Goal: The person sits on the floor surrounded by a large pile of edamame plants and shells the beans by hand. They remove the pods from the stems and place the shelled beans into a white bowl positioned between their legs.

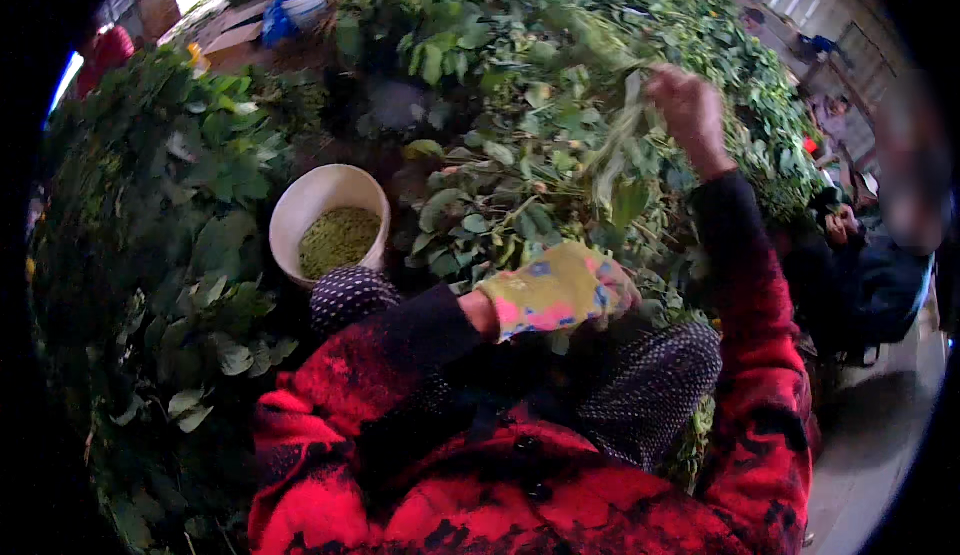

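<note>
My left hand (560, 290), in a yellow glove with pink and blue patches, is low over the leafy heap in front of my lap. Its fingers curl inward, and whatever they hold is hidden. My bare right hand (688, 113) is raised at the right, closed on a leafy plant stem (625, 140) that hangs from it, smeared by motion. Cut green plants (500, 185) with broad leaves spread under and beyond both hands. By my left knee stands a white bucket (287, 217), partly filled with small green pods or beans (342, 241).
A tall pile of leafy plants (170, 305) rises at the left. Toward the back left are a white tub (303, 0) and a blue bag (277, 23). Another person in dark clothes (870, 275) sits close on the right, beside the grey floor (870, 455).
</note>
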{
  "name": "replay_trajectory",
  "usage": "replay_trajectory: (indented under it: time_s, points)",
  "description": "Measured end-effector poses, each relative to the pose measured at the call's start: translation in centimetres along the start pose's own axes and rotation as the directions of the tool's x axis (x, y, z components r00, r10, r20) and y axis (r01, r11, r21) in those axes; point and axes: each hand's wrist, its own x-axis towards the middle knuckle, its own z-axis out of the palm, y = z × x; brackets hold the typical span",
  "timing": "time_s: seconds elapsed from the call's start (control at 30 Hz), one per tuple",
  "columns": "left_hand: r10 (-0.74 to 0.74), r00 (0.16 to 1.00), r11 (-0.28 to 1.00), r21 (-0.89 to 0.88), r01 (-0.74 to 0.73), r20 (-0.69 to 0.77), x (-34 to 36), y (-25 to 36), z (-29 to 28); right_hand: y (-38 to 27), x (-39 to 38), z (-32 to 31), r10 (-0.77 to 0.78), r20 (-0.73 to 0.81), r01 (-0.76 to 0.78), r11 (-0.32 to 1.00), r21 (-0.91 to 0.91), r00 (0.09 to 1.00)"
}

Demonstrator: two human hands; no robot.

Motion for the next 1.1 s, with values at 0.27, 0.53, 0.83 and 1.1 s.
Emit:
replay_trajectory:
  time_s: [0.27,0.53,0.83,1.1]
  points:
    - [-0.458,0.888,0.713,-0.608,0.348,-0.029,-0.9,-4.3,4.9,0.0,-17.9,6.9,-0.038,0.093,0.032,0.997,0.067,0.995]
    - [-0.617,0.705,0.749,-0.538,0.388,-0.35,-0.6,-8.0,3.7,0.9,-20.0,6.7,0.063,-0.026,-0.062,0.997,0.044,0.998]
    - [-0.599,0.669,0.671,-0.732,0.12,-0.439,0.8,-13.1,0.7,-0.9,-24.0,9.5,0.173,-0.033,-0.146,0.904,0.402,0.984]
    - [-0.691,0.541,0.621,-0.776,0.106,-0.479,2.3,-13.2,1.1,-1.3,-22.4,3.2,0.251,0.0,-0.237,0.912,0.335,0.968]
